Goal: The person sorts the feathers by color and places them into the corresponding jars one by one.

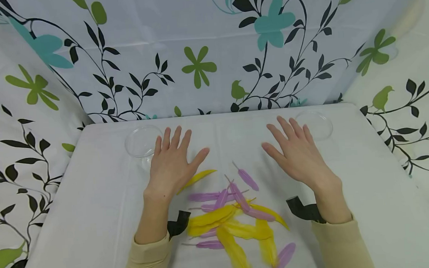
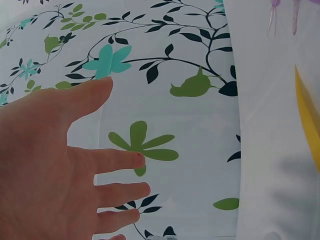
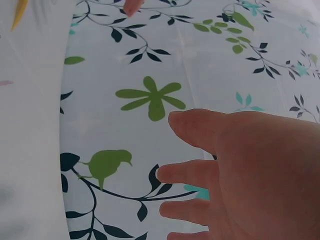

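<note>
Left grip (image 1: 172, 165) and right grip (image 1: 298, 156): fingers spread wide, both holding nothing. Yellow feathers (image 1: 242, 230) and purple feathers (image 1: 240, 198) lie near centre on the worktop (image 1: 94, 223); judged light, soft, easily creased; best pinched by the quill (image 1: 236, 166).

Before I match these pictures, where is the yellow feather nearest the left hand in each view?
Head: yellow feather, below centre, by the left hand.
Left wrist: right edge, cut off.
Right wrist: near top left corner, cut off.
Shared landmark: green flower, upper middle of the head view.
</note>
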A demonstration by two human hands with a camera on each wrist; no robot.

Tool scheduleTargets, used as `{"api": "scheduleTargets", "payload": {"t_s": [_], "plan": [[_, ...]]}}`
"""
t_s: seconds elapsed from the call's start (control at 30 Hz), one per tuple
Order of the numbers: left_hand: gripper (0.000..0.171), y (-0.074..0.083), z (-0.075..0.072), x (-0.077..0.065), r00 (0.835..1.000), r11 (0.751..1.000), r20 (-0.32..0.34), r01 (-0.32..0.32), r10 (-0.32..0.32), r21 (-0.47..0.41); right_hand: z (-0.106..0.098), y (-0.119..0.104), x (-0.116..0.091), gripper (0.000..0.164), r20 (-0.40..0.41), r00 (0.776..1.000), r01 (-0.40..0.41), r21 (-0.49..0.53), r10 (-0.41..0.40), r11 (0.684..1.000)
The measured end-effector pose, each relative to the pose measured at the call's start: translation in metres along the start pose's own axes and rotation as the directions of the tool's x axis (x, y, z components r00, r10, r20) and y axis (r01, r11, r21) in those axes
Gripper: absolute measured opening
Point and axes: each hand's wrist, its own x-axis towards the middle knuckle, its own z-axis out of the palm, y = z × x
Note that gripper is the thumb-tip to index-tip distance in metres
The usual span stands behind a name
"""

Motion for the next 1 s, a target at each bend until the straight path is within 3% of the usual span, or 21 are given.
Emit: {"api": "scheduleTargets", "payload": {"t_s": [0.4, 0.53, 0.63, 0.7, 0.8, 1.0], "plan": [[0.079, -0.003, -0.004, -0.002, 1.000, 1.000, -0.009, -0.012, 0.012, -0.004, 0.003, -0.007, -0.001, 0.063, 0.049, 0.998, 0.024, 0.012, -0.024, 1.000], [0.073, -0.011, -0.016, -0.005, 0.996, 0.997, -0.085, -0.040, 0.035, -0.067, 0.003, -0.012, -0.002, 0.052, 0.097, 0.993, 0.066, 0.003, -0.066, 0.998], [0.074, -0.024, -0.027, -0.010, 0.987, 0.991, -0.157, -0.037, 0.016, -0.129, 0.006, -0.014, -0.004, 0.035, 0.140, 0.983, 0.118, 0.012, -0.118, 0.993], [0.079, -0.036, -0.032, -0.014, 0.984, 0.987, -0.176, -0.006, -0.024, -0.164, 0.008, -0.014, -0.009, 0.025, 0.189, 0.972, 0.143, 0.017, -0.143, 0.990], [0.092, -0.055, -0.036, -0.020, 0.985, 0.981, -0.151, 0.057, -0.086, -0.188, 0.014, -0.012, -0.018, 0.016, 0.291, 0.943, 0.157, 0.032, -0.160, 0.987], [0.112, -0.085, -0.037, -0.022, 0.981, 0.967, -0.085, 0.155, -0.176, -0.204, 0.030, -0.013, -0.033, 0.013, 0.496, 0.858, 0.109, 0.075, -0.132, 0.991]]}}
